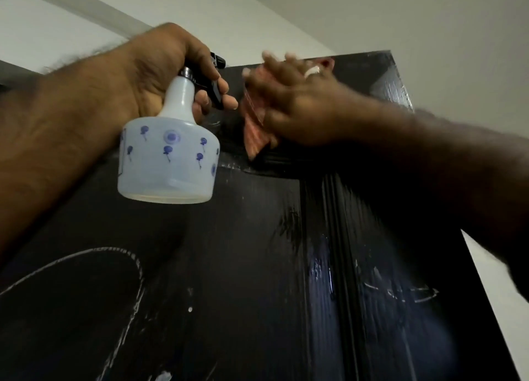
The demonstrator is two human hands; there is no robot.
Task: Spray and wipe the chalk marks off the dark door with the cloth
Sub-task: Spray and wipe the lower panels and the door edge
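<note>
The dark door [234,266] fills the lower view, seen from below. My left hand [160,74] grips the neck and black trigger of a pale spray bottle [169,163] with blue balloon prints, held up near the door's top. My right hand [297,102], blurred and wearing a ring, presses a reddish cloth [253,134] flat against the door's top rail. A curved chalk line [114,254] shows at lower left. Fainter chalk marks [400,292] sit at lower right. Wet streaks [320,266] shine near the door's middle groove.
A white wall and ceiling [372,14] lie above and beside the door. The door's top right corner [392,74] stands out from the wall. A pale strip of wall [486,271] runs along the door's right edge.
</note>
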